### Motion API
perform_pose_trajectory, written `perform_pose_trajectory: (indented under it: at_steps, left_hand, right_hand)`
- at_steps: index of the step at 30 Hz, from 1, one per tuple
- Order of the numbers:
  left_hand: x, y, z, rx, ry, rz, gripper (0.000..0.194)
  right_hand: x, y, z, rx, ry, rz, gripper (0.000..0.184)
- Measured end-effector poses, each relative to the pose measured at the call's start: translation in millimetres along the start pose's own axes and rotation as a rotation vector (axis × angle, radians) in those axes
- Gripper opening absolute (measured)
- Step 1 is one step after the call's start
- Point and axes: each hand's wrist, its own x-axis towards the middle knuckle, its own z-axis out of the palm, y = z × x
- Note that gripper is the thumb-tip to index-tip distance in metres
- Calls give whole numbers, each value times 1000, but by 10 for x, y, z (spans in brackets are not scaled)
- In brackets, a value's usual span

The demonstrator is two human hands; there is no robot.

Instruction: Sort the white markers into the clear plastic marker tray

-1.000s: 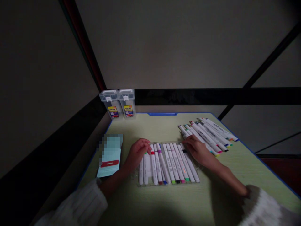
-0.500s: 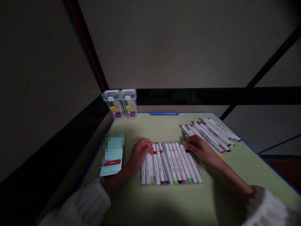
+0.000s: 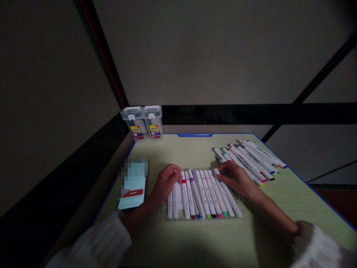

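Note:
A flat clear case (image 3: 180,203) lies in front of me, with several white markers (image 3: 213,195) side by side in it. My right hand (image 3: 237,178) is at its far right corner, thumb and fingers pinched on the top of the rightmost marker (image 3: 231,197). That marker lies at a slant, its near end at the case's right edge. My left hand (image 3: 167,180) is at the far left part of the case, fingers curled together beside a marker with a red band (image 3: 184,195). What those fingers hold, if anything, is hidden.
A loose pile of white markers (image 3: 248,158) with coloured ends lies at the table's right. Two clear lidded boxes (image 3: 145,124) stand at the back left. A phone (image 3: 134,186) lies left of my left hand. Blue edging borders the table (image 3: 184,242).
The rightmost marker has turned slightly: its top has shifted left and its near end right, with my right hand moving a little left along with it. My left hand looks unmoved.

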Motion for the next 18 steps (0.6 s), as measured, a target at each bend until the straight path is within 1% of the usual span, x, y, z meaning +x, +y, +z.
perform_pose_trajectory:
  at_steps: [4,7,10,13,15,18]
  left_hand:
    - [-6,15,2,-2,1,-5,9]
    - [-6,20,0,-4,8,-8,8]
    - [1,16,-4,-10,11,-10,7]
    - [9,13,-10,-17,9,-10,7]
    - [12,13,-14,-21,8,-8,7]
    - [13,17,-22,-29,10,-5,7]
  right_hand:
    - [-11,-115,-16,50,-65,39,18]
    - [-22,-126,9,125,-82,63,17]
    - [-20,-85,28,169,-52,52,21]
    - [10,-73,-17,239,-11,56,25]
    - [45,-118,-85,309,24,91,24]
    - [109,-277,-199,484,37,138,27]
